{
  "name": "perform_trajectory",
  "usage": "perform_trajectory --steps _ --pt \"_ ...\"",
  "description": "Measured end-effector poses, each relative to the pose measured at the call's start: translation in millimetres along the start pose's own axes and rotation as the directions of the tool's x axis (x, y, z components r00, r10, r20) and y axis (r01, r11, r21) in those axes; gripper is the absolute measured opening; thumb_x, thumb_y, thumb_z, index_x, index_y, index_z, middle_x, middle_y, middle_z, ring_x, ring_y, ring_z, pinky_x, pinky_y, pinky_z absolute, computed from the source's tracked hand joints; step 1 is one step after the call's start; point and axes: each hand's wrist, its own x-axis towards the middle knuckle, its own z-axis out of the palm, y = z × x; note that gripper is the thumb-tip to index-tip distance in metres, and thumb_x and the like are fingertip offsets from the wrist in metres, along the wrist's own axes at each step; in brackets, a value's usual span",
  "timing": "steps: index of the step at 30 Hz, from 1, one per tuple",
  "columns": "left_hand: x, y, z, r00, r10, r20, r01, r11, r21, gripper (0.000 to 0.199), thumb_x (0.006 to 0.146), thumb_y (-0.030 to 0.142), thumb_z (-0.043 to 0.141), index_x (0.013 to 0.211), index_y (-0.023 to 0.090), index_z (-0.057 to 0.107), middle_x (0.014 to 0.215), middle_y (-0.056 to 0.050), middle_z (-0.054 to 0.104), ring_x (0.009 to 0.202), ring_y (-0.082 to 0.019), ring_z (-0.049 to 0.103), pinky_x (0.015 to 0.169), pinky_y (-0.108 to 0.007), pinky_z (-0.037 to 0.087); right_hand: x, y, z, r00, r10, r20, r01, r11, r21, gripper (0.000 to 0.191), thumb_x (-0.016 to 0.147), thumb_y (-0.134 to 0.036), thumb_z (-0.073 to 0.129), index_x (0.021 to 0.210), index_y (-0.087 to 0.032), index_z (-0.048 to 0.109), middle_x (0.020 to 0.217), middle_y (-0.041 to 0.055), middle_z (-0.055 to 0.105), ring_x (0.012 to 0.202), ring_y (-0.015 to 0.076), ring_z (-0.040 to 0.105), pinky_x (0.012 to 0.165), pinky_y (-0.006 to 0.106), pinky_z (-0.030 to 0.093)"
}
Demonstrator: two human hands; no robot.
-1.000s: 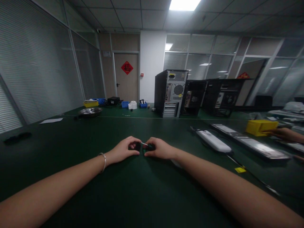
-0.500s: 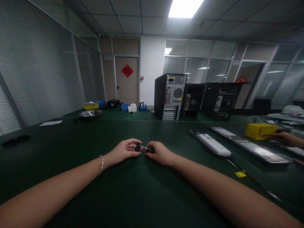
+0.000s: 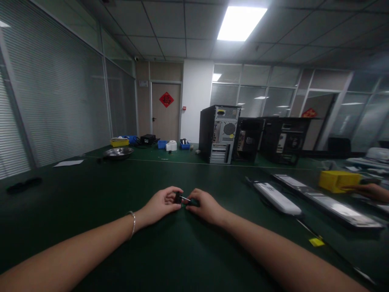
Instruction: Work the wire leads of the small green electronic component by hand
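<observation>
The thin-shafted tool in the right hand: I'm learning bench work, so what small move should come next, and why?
Probably a slight adjustment of the right hand to square the thin-shafted tool to the small black part in the left hand: the shaft points toward that part, and whether its tip is seated is too small to tell.

Left forearm [image 3: 88, 249] and right forearm [image 3: 273, 253] slant inward; left grip [image 3: 161, 207] and right grip [image 3: 208, 206] face each other closely, fingers curled.
</observation>
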Motion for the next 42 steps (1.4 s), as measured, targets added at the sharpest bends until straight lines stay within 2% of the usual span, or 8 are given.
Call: perform_trajectory --steps 4,10,16,24,31,37,42 --pt "-2.3 2.8 2.4 0.999 0.023 -0.024 -0.020 0.995 0.093 0.041 0.073 0.017 0.063 0.113 0.018 0.053 0.100 -0.008 0.065 0.094 -0.022 0.062 0.085 -0.036 0.047 1.0 3.3 3.1 0.999 0.024 -0.021 -0.023 1.000 0.003 0.018 0.077 -0.030 0.062 0.091 -0.021 0.066 0.094 0.0031 0.056 0.083 0.0162 0.054 0.072 0.024 0.041" --pt "-0.2 0.6 1.5 1.000 0.021 0.023 -0.021 1.000 0.009 0.042 0.073 0.014 0.063 0.113 0.017 0.052 0.103 -0.009 0.065 0.096 -0.021 0.062 0.088 -0.036 0.047 3.6 7.0 9.4 0.997 0.064 -0.044 -0.065 0.998 -0.015 0.017 0.075 -0.030 0.062 0.090 -0.022 0.067 0.092 0.0024 0.058 0.082 0.0161 0.055 0.069 0.023 0.039" --pt "0.6 0.7 2.1 0.999 0.012 0.030 -0.012 1.000 -0.018 0.042 0.073 0.014 0.064 0.113 0.016 0.052 0.105 -0.009 0.066 0.098 -0.021 0.062 0.090 -0.036 0.046 3.4 7.3 12.6 0.986 0.156 -0.057 -0.152 0.986 0.063 0.021 0.072 -0.028 0.063 0.091 -0.021 0.066 0.089 0.0029 0.061 0.081 0.0172 0.056 0.064 0.022 0.039" --pt "0.6 2.4 2.3 0.999 -0.022 0.024 0.024 0.993 -0.115 0.044 0.071 0.016 0.067 0.112 0.016 0.052 0.109 -0.012 0.066 0.103 -0.023 0.062 0.094 -0.039 0.044 0.2 0.8 6.3 0.988 0.150 -0.032 -0.145 0.981 0.132 0.024 0.073 -0.031 0.064 0.094 -0.020 0.065 0.093 0.0024 0.064 0.087 0.0185 0.057 0.070 0.024 0.041" --pt "-2.1 10.1 2.3 0.997 -0.070 0.035 0.077 0.956 -0.283 0.044 0.068 0.018 0.071 0.109 0.015 0.053 0.109 -0.013 0.066 0.104 -0.026 0.061 0.095 -0.043 0.043 0.8 0.8 8.0 0.992 0.102 -0.080 -0.085 0.978 0.192 0.019 0.074 -0.029 0.064 0.091 -0.020 0.064 0.088 0.0005 0.065 0.084 0.0174 0.059 0.071 0.025 0.041" --pt "-2.7 8.8 4.4 1.000 -0.011 0.016 0.016 0.917 -0.398 0.043 0.067 0.016 0.073 0.106 0.016 0.056 0.106 -0.013 0.067 0.106 -0.026 0.060 0.097 -0.044 0.041 0.8 -2.2 10.0 0.978 0.092 -0.185 -0.024 0.939 0.343 0.028 0.072 -0.023 0.066 0.097 -0.020 0.054 0.093 0.0013 0.064 0.086 0.0168 0.059 0.072 0.025 0.044" --pt "-3.0 11.4 6.9 0.999 -0.030 -0.025 0.012 0.849 -0.528 0.043 0.068 0.012 0.072 0.107 0.015 0.054 0.109 -0.014 0.065 0.108 -0.026 0.059 0.099 -0.043 0.040 2.0 -4.4 12.0 0.958 0.050 -0.284 0.055 0.936 0.348 0.037 0.073 -0.017 0.064 0.106 -0.022 0.050 0.095 0.0011 0.063 0.083 0.0165 0.058 0.072 0.026 0.044"
